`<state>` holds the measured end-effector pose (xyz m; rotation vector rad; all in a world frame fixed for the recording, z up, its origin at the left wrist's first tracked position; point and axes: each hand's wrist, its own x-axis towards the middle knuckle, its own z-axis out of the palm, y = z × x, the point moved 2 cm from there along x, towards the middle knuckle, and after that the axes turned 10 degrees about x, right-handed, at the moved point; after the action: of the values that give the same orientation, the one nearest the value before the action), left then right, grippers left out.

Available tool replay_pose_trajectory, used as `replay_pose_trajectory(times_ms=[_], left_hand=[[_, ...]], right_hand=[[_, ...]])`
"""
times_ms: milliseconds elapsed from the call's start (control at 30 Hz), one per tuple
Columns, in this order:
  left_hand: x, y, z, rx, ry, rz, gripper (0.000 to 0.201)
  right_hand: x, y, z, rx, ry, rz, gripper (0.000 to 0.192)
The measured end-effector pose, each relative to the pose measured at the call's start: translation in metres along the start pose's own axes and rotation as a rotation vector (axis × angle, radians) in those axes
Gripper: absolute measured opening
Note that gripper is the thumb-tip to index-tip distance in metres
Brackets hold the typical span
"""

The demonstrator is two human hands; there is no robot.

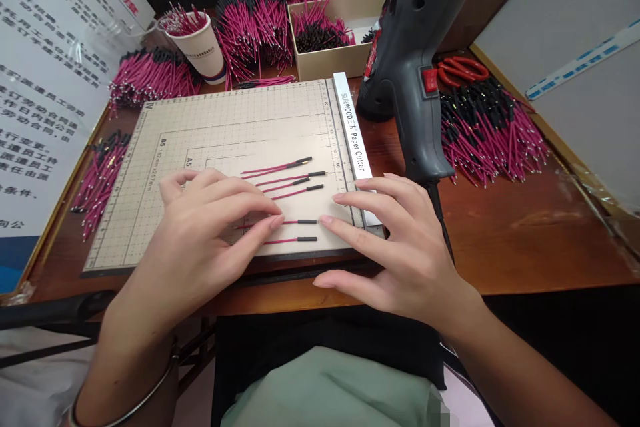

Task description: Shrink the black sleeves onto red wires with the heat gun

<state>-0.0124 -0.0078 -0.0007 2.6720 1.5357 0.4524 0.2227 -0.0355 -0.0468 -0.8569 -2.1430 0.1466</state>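
Both hands were apart over the board (270,123): the left hand (210,223) had thumb and forefinger together at one pink wire (291,221) (whether they gripped it, I could not tell), while the right hand (403,250) was spread, its forefinger just beside that wire's black end. That wire lay near the board's near edge, one of at least six there; the farthest may have been an overlapping pair.

Along the worktop's (565,233) far edge stood one paper cup (200,50), filled with wires, and one open box (333,61), with more inside. Loose bundles lay by the left edge, the far edge and the right side, where one heat gun (410,60) also stood.

"Paper Cutter" read along the white rail (355,147); "B5 182mm x 257mm" and "A5" marked the board. Chinese writing covered the poster (35,93) on the left.
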Motion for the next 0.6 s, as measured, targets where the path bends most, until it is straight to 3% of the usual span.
replay_pose_trajectory(times_ms=[333, 600], left_hand=[[0.013, 0.011, 0.0, 0.103, 0.076, -0.065, 0.021], [0.03, 0.016, 0.01, 0.087, 0.022, -0.018, 0.024]], right_hand=[[0.004, -0.004, 0.003, -0.076, 0.019, 0.093, 0.061], [0.004, -0.003, 0.004, -0.105, 0.007, 0.108, 0.062]])
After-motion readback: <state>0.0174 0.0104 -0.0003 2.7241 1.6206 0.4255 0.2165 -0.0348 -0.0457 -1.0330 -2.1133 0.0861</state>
